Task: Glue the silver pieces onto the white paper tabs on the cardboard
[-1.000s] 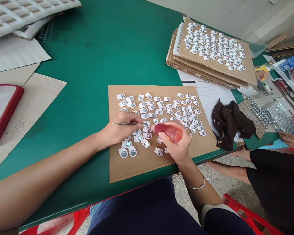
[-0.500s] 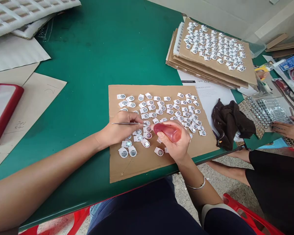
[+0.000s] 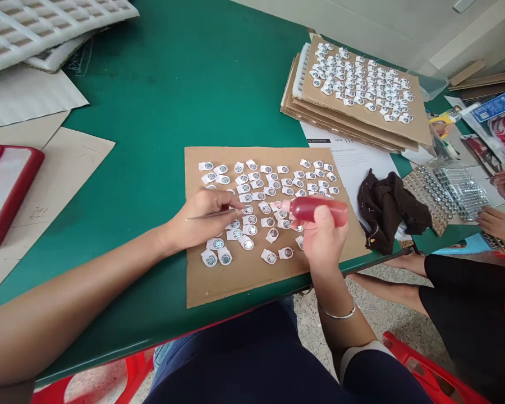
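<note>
A brown cardboard sheet (image 3: 231, 286) lies in front of me, with many small white tabs bearing round silvery pieces (image 3: 246, 242) set out over it. My left hand (image 3: 204, 219) rests above its left part, fingers closed around a thin metal tool (image 3: 212, 215), probably tweezers, whose tip points right toward the tabs. My right hand (image 3: 326, 241) grips a squeeze bottle of red liquid (image 3: 317, 210). The bottle lies nearly level, its nozzle pointing left over the middle tabs. The right hand and bottle hide some tabs on the right side.
A stack of cardboard sheets (image 3: 362, 120) with similar pieces on top stands at the back right. A dark brown cloth (image 3: 391, 210) lies right of my sheet. Another person's hands (image 3: 499, 221) are at the far right. A red-cased phone (image 3: 14, 191) and white grid trays (image 3: 67, 28) lie left.
The right hand has moved right, away from the left hand's fingertips, and the bottle has swung from tilted down to nearly level. The left hand still holds the metal tool in about the same place.
</note>
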Tool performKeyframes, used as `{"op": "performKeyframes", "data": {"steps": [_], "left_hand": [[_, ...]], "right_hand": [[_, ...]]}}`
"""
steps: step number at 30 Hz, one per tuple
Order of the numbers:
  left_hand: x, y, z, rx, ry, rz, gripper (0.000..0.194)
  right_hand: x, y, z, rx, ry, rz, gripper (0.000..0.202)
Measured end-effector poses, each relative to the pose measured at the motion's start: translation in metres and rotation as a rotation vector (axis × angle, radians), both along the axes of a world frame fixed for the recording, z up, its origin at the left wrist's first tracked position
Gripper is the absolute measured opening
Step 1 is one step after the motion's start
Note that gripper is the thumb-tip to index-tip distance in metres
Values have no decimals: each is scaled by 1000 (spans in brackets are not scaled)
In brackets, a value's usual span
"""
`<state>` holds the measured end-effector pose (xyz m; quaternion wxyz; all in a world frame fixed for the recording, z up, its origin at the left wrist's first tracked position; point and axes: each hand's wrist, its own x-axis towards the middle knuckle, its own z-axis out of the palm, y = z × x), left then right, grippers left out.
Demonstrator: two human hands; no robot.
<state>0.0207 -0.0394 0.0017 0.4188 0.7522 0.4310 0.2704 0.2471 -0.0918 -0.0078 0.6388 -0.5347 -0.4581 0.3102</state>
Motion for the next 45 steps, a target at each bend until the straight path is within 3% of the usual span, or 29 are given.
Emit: {"op": "performKeyframes", "data": {"steps": [5, 10, 14, 18, 21, 24, 26, 28, 31, 37, 41, 45], "left_hand": [[-5, 6, 19, 60, -15, 160, 16], [-15, -2, 26, -15, 15, 269, 15], [-30, -30, 23, -24, 39, 349, 16], [-40, -73, 16, -148, 0, 444, 17], [-41, -103, 11, -175, -14, 407, 15], [-36, -121, 8, -10, 18, 311, 11], [-32, -124, 9, 143, 11, 219, 11], [-27, -120, 10, 269, -6, 139, 13], [-21, -101, 14, 313, 48, 103, 12], [-8, -51, 20, 357, 128, 112, 13], [4, -25, 13, 456, 130, 99, 11], [13, -5, 2, 568, 136, 62, 10]], "right_hand": [[22, 21, 29, -32, -107, 144, 33], [26, 42, 53, -53, -118, 320, 45], [17, 46, 52, -44, -80, 363, 38], [13, 46, 43, -44, -27, 393, 31], [17, 48, 42, 6, -107, 401, 33], [22, 50, 49, 20, -192, 352, 46], [24, 52, 56, -6, -104, 332, 45], [24, 55, 63, -16, 89, 361, 31], [21, 63, 74, 15, 292, 439, 21], [10, 89, 91, 38, 291, 467, 28], [-2, 109, 86, -1, 296, 496, 40], [-8, 122, 66, -78, 319, 555, 47]]}}
